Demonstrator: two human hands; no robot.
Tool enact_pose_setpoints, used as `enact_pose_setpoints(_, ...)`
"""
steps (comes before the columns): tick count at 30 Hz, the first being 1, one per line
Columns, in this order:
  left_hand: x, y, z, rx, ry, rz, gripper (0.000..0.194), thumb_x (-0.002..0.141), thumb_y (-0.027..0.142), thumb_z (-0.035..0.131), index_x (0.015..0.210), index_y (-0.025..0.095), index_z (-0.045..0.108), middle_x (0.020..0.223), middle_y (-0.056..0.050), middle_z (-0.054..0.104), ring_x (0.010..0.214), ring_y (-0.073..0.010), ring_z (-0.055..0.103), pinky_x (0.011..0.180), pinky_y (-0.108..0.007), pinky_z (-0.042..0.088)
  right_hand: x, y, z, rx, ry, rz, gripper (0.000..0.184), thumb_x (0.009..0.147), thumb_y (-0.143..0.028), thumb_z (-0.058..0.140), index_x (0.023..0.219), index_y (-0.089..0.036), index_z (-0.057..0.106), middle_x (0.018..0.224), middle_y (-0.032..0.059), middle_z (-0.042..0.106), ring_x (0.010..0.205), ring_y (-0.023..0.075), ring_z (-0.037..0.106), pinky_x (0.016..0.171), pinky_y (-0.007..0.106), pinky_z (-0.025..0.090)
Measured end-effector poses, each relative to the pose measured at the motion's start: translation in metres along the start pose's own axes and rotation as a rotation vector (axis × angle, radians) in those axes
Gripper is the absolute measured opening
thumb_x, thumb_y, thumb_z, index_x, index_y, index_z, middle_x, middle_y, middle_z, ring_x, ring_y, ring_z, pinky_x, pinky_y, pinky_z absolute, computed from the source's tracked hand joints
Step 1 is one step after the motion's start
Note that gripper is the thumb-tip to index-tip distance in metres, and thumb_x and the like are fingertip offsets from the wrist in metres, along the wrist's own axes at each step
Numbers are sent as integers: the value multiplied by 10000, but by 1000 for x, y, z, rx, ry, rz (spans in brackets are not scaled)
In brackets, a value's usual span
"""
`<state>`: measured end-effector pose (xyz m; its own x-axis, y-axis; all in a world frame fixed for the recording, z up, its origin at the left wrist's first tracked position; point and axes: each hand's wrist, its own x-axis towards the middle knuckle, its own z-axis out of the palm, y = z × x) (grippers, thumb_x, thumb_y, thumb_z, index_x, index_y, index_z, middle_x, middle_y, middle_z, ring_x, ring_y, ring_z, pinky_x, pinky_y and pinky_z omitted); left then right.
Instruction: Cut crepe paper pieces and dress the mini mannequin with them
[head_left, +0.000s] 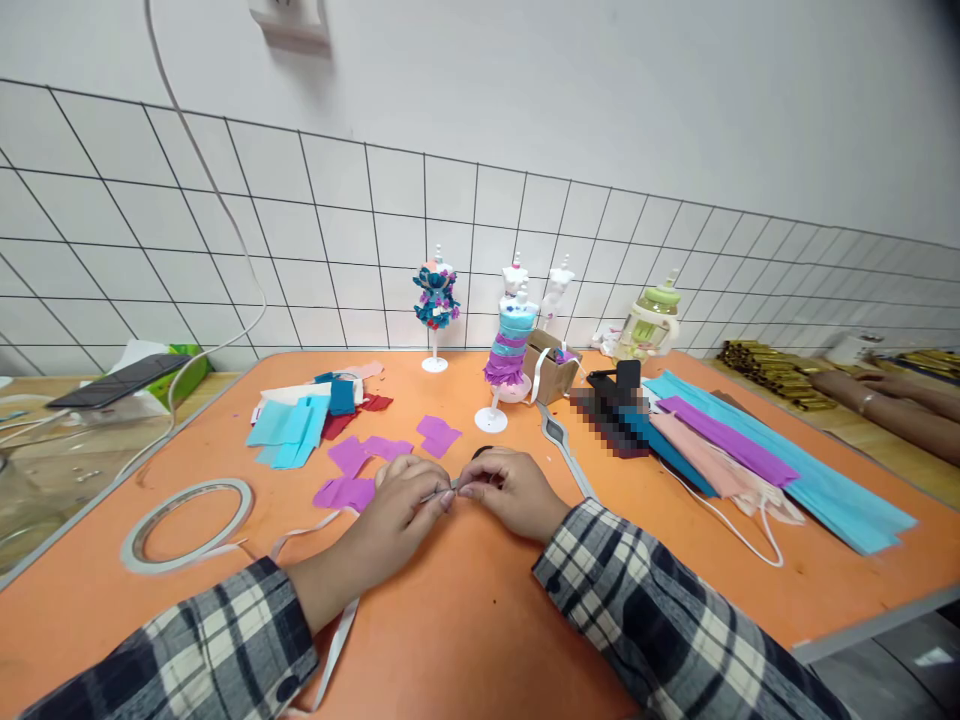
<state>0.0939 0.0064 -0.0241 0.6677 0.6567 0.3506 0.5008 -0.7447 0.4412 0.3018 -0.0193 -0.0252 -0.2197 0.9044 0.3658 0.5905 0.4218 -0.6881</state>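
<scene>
Over the middle of the orange table [420, 640], my left hand [405, 510] and my right hand [514, 490] meet fingertip to fingertip. Both are closed in a pinch on something thin and greyish, too small to name. A dark rounded edge shows behind my right fingers, mostly hidden. Pieces of purple crepe paper [439, 436] lie just beyond my left hand. A white ribbon [341, 640] runs under my left forearm. Beyond my hands stands a small white dress form [511, 345] wrapped in blue and purple paper. To my right lies a grey strip [559, 440].
A roll of double-sided tape [240, 510] lies at left, with blue paper pieces [289, 432] behind it. A second dress form [436, 300], a cardboard box [551, 368] and a baby bottle [651, 325] stand at the back. Long paper strips [795, 470] lie right. Another person's arm [885, 405] shows far right.
</scene>
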Motion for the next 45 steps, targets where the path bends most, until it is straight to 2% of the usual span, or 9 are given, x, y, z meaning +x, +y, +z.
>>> enact_pose_setpoints(4,-2,-5,4,101,-30,29,232,974,307,478,1062,254,686,1100,-50,712,1047,-263,565,923,-451,393,5,22,-17,-227,134,74,95,886,-169,642,873,-196,732,874,41,736,848,187,614,781,302,425)
enact_pose_setpoints(8,-6,-6,9,176,-123,124,402,961,304,534,1363,288,553,1384,-53,612,1220,-292,487,1027,-493,338,9,39,-30,-343,134,112,76,875,-192,667,888,-199,741,886,53,739,872,216,613,806,335,419)
enact_pose_setpoints(19,-7,-5,11,256,-230,98,332,984,294,495,1294,291,617,1418,-18,609,1217,-309,473,1004,-527,302,5,35,-30,-528,-126,44,201,918,-215,617,1020,-256,785,1000,47,745,990,220,615,842,324,420)
enact_pose_setpoints(24,-7,-6,10,237,-214,118,329,982,322,500,1287,300,620,1374,-32,639,1177,-297,503,959,-490,338,3,39,-37,-509,-181,55,209,903,-282,657,1078,-263,770,1031,43,735,1017,215,615,872,322,431)
enact_pose_setpoints(28,-7,-7,10,233,-206,134,331,984,325,493,1289,297,619,1361,-38,648,1172,-296,504,953,-485,337,1,45,-40,-445,-210,61,325,844,-374,734,1155,-279,734,1036,27,739,993,195,636,855,294,459)
enact_pose_setpoints(31,-6,-6,9,240,-215,138,330,984,321,494,1291,294,612,1375,-32,639,1185,-297,495,962,-494,326,0,45,-41,-421,-184,64,364,840,-323,742,1198,-265,707,1064,24,734,960,168,646,824,266,469)
enact_pose_setpoints(36,-5,-3,8,247,-224,131,322,978,312,500,1278,289,616,1371,-29,643,1177,-294,506,968,-496,331,1,38,-39,-464,-111,45,145,904,-250,663,999,-203,763,950,40,724,931,162,624,821,262,441)
enact_pose_setpoints(38,-5,-2,8,245,-225,126,321,973,308,509,1275,297,619,1378,-22,638,1185,-295,507,972,-499,333,3,37,-39,-499,-103,42,151,924,-247,634,961,-191,769,948,58,719,950,185,609,832,289,424)
enact_pose_setpoints(45,-3,1,7,271,-274,98,338,984,290,480,1293,274,615,1410,-26,617,1214,-312,500,994,-549,320,3,29,-43,-532,-248,13,136,894,-247,662,915,-225,795,905,54,729,901,206,602,819,317,388)
